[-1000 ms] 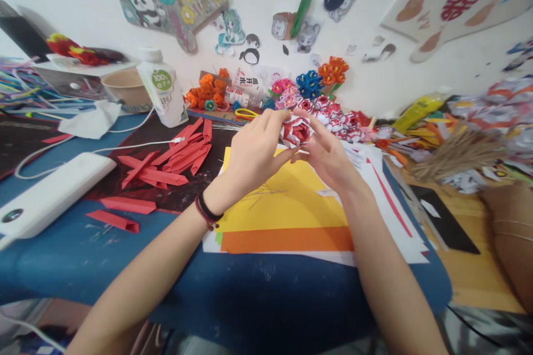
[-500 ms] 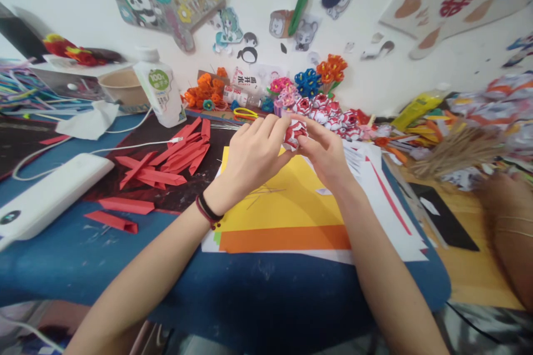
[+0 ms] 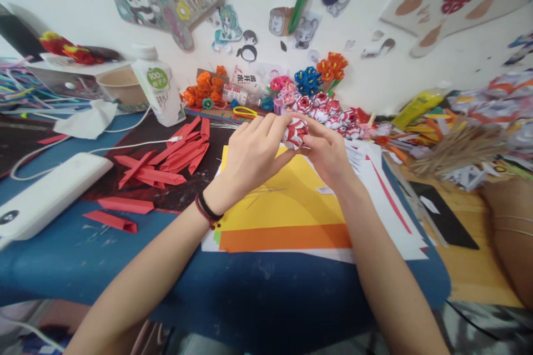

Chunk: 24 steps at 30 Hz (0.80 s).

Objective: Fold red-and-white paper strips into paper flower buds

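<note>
A red and white paper flower (image 3: 295,133) is held between my two hands, above a yellow sheet (image 3: 287,199). My left hand (image 3: 258,147) closes on its left side, with the back of the hand facing up. On the other side, the fingers and thumb of my right hand (image 3: 327,150) press against the flower. Several similar red and white flowers (image 3: 333,113) lie just behind. Folded red paper strips (image 3: 175,155) are piled to the left on a dark mat.
A white bottle (image 3: 160,89) and a white power bank (image 3: 54,194) with a cable stand or lie at left. Orange, pink and blue flowers line the wall. Another person's arm (image 3: 510,227) rests at the right, near thin brown sticks (image 3: 458,147).
The flower has turned slightly between my fingers and shows more of its side. My right thumb and fingers have shifted a little. The other person's arm has moved slightly.
</note>
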Motion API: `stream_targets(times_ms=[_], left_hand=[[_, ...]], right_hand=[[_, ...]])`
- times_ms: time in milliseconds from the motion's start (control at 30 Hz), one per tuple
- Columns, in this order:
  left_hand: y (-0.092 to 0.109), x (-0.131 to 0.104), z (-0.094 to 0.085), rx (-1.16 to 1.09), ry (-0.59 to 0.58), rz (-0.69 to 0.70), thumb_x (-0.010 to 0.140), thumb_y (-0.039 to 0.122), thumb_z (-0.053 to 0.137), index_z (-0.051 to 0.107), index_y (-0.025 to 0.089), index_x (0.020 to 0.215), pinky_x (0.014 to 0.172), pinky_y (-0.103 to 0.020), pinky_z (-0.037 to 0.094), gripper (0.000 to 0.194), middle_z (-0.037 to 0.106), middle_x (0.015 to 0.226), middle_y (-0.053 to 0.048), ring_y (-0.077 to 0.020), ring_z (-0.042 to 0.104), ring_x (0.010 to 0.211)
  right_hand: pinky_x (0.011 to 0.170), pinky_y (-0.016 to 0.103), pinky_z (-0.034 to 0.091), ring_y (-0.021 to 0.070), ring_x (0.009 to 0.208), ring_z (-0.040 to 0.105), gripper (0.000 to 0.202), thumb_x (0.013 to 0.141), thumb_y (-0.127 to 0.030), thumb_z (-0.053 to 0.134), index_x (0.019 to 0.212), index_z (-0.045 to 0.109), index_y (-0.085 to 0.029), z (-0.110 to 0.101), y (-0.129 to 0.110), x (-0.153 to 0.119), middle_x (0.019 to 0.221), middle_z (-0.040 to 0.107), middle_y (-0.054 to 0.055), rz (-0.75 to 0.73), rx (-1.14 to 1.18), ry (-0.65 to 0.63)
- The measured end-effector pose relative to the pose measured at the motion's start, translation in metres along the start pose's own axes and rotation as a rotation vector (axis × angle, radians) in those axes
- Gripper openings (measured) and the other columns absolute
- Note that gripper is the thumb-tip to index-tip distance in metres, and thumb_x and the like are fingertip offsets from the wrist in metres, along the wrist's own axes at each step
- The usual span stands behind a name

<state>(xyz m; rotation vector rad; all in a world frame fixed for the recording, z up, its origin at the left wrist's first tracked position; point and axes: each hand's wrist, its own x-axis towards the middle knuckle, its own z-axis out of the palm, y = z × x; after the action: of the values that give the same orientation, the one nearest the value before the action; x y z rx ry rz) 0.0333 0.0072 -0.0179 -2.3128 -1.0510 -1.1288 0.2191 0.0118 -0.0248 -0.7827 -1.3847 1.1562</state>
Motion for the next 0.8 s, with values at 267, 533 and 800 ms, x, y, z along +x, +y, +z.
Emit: stream_targets(times_ms=[267, 533, 800], left_hand=[[0.0008, 0.0015, -0.0015, 0.031, -0.007, 0.026, 0.101, 0.044, 0.055, 0.057, 0.017, 0.12, 0.078, -0.035, 0.044, 0.033, 0.072, 0.105, -0.01, -0.0253, 0.067, 0.095], [0.002, 0.0017, -0.0021, 0.068, -0.019, 0.053, 0.101, 0.044, 0.055, 0.058, 0.016, 0.118, 0.076, -0.034, 0.043, 0.033, 0.073, 0.104, -0.01, -0.0252, 0.068, 0.094], [0.0035, 0.0015, -0.0013, 0.05, -0.023, 0.043, 0.102, 0.047, 0.053, 0.059, 0.018, 0.118, 0.077, -0.034, 0.043, 0.034, 0.072, 0.107, -0.011, -0.0251, 0.067, 0.094]], right_hand=[[0.08, 0.034, 0.063, 0.0216, 0.104, 0.07, 0.048, 0.083, -0.036, 0.072, 0.13, 0.072, -0.029, -0.0027, 0.0003, -0.0007, 0.129, 0.071, 0.002, -0.001, -0.045, -0.004], [0.08, 0.034, 0.064, 0.0204, 0.097, 0.072, 0.047, 0.083, -0.036, 0.072, 0.129, 0.072, -0.028, -0.0031, 0.0011, -0.0001, 0.118, 0.075, 0.001, 0.041, -0.016, 0.008], [0.08, 0.035, 0.063, 0.0219, 0.1, 0.072, 0.048, 0.083, -0.032, 0.068, 0.131, 0.071, -0.029, -0.0038, 0.0018, -0.0009, 0.118, 0.074, 0.002, 0.034, -0.024, -0.005]])
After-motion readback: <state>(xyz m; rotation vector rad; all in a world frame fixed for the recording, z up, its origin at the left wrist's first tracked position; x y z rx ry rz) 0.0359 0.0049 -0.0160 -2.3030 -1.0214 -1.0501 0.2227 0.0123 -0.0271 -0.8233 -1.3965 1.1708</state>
